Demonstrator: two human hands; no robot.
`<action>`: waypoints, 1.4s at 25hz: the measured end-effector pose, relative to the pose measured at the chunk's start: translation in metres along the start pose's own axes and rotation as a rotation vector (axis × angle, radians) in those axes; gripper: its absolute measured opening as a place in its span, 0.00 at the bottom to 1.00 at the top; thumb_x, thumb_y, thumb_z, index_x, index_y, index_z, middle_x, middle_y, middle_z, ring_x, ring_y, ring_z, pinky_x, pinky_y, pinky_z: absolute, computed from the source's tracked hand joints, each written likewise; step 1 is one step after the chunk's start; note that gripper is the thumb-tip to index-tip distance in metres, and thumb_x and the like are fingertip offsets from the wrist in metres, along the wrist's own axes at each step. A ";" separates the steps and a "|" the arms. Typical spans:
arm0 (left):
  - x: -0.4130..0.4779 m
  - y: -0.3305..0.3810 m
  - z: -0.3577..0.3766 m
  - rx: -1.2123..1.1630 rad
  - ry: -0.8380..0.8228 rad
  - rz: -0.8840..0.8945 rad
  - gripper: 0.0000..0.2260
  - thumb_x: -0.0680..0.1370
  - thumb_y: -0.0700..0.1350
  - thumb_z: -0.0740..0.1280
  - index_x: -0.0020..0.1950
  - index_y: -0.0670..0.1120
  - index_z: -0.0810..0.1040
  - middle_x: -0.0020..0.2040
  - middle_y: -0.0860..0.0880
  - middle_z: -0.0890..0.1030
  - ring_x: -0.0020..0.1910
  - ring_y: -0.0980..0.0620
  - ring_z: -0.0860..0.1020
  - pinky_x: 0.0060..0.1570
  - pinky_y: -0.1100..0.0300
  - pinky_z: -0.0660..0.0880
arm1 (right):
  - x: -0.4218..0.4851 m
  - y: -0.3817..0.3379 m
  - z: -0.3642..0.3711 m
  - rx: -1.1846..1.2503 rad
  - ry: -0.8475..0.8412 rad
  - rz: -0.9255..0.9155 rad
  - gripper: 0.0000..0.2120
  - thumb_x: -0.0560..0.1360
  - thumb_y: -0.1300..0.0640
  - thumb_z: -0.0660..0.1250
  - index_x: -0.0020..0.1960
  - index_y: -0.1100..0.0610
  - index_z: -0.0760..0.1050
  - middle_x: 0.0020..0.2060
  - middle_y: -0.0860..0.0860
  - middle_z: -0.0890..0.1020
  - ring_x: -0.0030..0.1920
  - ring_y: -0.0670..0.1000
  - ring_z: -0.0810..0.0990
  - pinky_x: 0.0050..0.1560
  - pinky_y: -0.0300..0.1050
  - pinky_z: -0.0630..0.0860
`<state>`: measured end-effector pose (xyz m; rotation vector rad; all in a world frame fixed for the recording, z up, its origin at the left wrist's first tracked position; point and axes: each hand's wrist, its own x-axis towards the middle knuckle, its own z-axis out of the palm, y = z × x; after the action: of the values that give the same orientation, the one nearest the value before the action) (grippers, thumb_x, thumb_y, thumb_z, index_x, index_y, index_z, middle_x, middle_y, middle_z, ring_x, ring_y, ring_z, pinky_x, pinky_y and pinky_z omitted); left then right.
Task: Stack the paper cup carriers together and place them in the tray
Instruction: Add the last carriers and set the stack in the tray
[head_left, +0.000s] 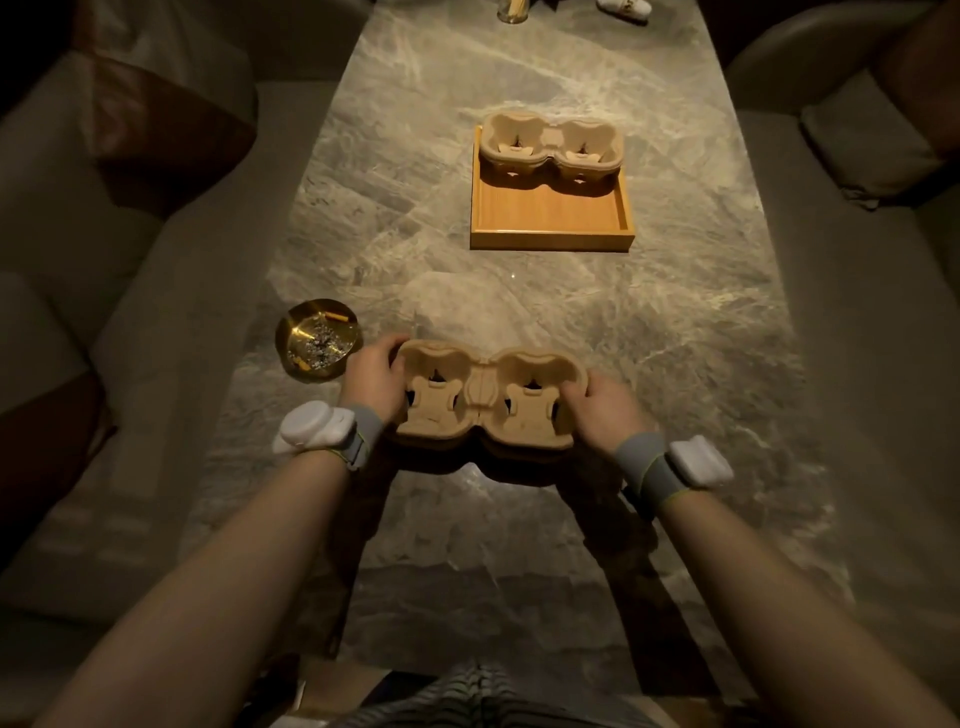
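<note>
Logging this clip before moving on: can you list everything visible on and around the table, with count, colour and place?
cup carrier in the hands: 1, tan pulp, near table centre, held at both ends
cup carrier in the tray: 1, tan pulp, far part of the tray
tray: 1, orange wood, farther up the table, right of centre
ashtray: 1, brass-coloured, holding ash and butts, left of the held carrier
table: 1, grey veined stone, running down the middle
sofas: pale, on both sides
far-end items: too cropped to identify
wrist devices: 2, white on grey straps, one per wrist
left hand: gripping the carrier's left end
right hand: gripping its right end
</note>
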<state>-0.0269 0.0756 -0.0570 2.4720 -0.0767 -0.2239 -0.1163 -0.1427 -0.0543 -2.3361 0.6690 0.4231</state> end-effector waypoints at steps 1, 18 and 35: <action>-0.001 -0.004 0.002 -0.016 -0.009 -0.011 0.15 0.80 0.39 0.57 0.66 0.42 0.74 0.62 0.39 0.79 0.62 0.40 0.76 0.60 0.52 0.71 | 0.000 0.001 0.003 -0.078 0.001 0.010 0.20 0.78 0.47 0.52 0.58 0.61 0.72 0.54 0.61 0.80 0.53 0.62 0.78 0.51 0.52 0.73; 0.101 0.091 -0.021 -0.713 -0.245 -0.364 0.11 0.76 0.51 0.65 0.37 0.47 0.77 0.38 0.47 0.79 0.38 0.50 0.76 0.42 0.55 0.75 | 0.091 -0.022 -0.094 0.557 0.226 0.042 0.15 0.75 0.47 0.60 0.34 0.54 0.69 0.32 0.55 0.74 0.28 0.49 0.69 0.28 0.42 0.62; 0.339 0.189 0.022 -0.396 -0.034 -0.066 0.03 0.70 0.38 0.66 0.43 0.40 0.77 0.42 0.41 0.75 0.41 0.46 0.73 0.34 0.56 0.71 | 0.328 -0.066 -0.199 0.352 0.375 -0.095 0.17 0.75 0.47 0.57 0.44 0.61 0.74 0.28 0.56 0.74 0.27 0.55 0.72 0.23 0.41 0.69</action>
<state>0.3026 -0.1245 -0.0059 2.0782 0.0325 -0.2806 0.2129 -0.3487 -0.0264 -2.1095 0.7343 -0.1729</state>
